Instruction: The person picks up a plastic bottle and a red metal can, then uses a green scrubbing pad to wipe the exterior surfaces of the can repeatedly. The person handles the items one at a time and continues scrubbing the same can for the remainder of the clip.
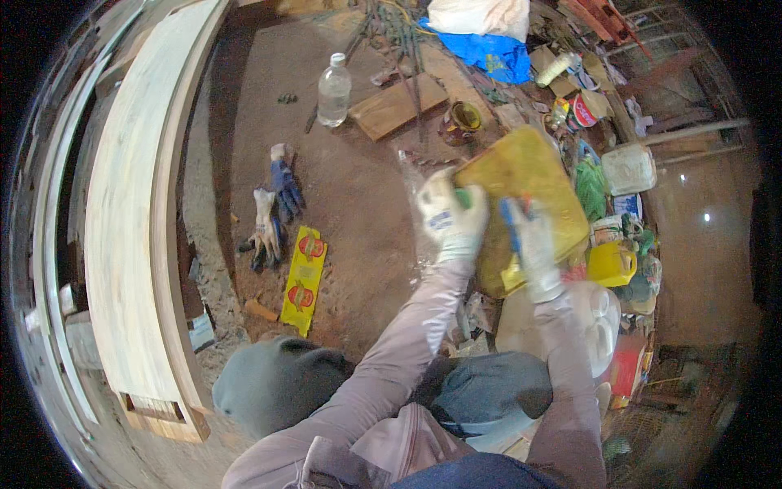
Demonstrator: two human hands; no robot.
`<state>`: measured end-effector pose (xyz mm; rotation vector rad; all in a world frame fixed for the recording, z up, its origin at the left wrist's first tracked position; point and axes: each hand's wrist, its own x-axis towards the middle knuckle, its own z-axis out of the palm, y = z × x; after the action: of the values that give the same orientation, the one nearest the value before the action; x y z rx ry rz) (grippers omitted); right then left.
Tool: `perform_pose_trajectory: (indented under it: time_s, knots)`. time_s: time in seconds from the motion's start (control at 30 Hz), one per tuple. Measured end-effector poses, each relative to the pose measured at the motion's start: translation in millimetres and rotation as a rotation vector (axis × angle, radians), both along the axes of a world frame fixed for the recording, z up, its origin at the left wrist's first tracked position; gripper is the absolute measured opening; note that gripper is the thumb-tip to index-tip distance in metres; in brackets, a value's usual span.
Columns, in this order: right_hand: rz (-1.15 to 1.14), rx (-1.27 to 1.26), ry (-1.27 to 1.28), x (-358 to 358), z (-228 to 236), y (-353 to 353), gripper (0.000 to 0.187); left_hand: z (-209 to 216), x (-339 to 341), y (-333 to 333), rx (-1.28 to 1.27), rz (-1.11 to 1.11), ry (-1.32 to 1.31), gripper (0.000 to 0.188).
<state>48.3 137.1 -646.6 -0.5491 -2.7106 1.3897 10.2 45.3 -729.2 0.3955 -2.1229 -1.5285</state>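
A cloudy yellow, boxy plastic container (509,167) stands tilted in front of me on the right. My left hand (452,220), in a white work glove, is closed at its left edge; a bit of green shows by the thumb, but what the fingers hold is unclear. Over the container's lower face is my right hand (536,240), gloved as well and smeared by motion, with blue and red-orange near its fingers. Beside the left hand lies a clear, crumpled plastic piece (411,183), partly covered.
A pair of blue-and-white gloves (277,204) and a yellow packet (304,281) lie on the dirt floor. Farther off are a clear bottle (334,91), a wooden board (399,106) and a dark yellow jar (460,122). A long wooden piece (134,220) runs along the left; clutter lines the right.
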Motion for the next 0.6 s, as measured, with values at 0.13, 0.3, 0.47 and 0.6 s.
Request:
perform_pose_trajectory:
  time_s: [0.13,0.3,0.47,0.6]
  knots:
    - [0.186,0.019,-0.177,49,-44,-47,0.037,-88,40,-41,0.131,0.094,0.251,0.041]
    - [0.465,0.052,-0.362,90,-89,-72,0.038,-176,82,-68,0.604,0.182,0.162,0.031]
    - [0.184,-0.161,-0.377,46,-41,-33,0.038,-103,38,-44,0.214,0.247,0.098,0.026]
    - [0.026,0.036,-0.179,-2,-12,0,0.045,-28,-12,-12,-0.017,0.022,-0.06,0.036]
